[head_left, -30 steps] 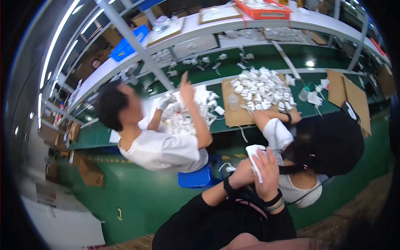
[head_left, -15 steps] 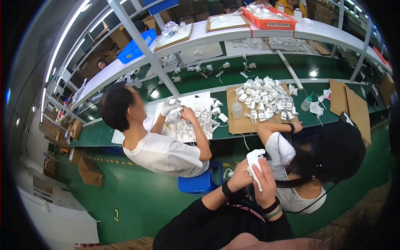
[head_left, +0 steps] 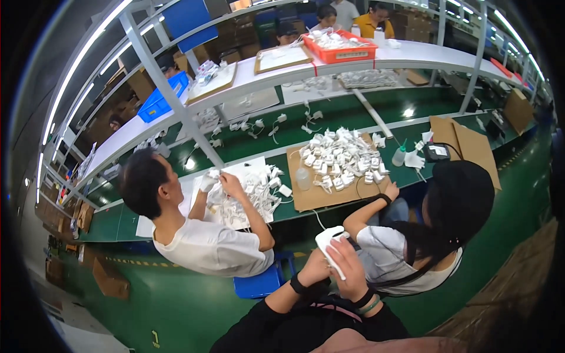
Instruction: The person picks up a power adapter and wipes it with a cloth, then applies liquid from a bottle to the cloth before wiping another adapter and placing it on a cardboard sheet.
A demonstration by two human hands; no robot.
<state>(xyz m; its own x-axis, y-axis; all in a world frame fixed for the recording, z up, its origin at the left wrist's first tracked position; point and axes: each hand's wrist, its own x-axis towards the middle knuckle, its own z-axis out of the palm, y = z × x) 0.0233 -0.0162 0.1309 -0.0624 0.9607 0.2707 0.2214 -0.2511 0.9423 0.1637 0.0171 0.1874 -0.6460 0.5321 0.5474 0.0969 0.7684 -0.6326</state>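
Observation:
In front of my body, my right hand (head_left: pixel 347 265) lies with its fingers closed over a white thing that looks like a cloth glove (head_left: pixel 331 236). My left hand (head_left: pixel 313 269) is against the same glove from the other side; the glove hides its fingers, so I cannot tell whether they are inside it or gripping it. Both my wrists carry dark bands. Beyond my hands, a heap of white plug adapters (head_left: pixel 344 156) lies on a cardboard sheet (head_left: pixel 294 197) on the green bench.
A co-worker in white (head_left: pixel 206 241) handles white cabled parts at left, beside a blue stool (head_left: pixel 259 286). Another in a black cap (head_left: pixel 462 200) sits close at right. A green-topped bottle (head_left: pixel 399 154), white glove (head_left: pixel 415 160) and black box (head_left: pixel 436 152) are on the bench.
My view has shifted right, and my hands appear slightly lower and further left, still on the glove. The capped co-worker's hand has drawn back toward the bench edge. The black box now shows.

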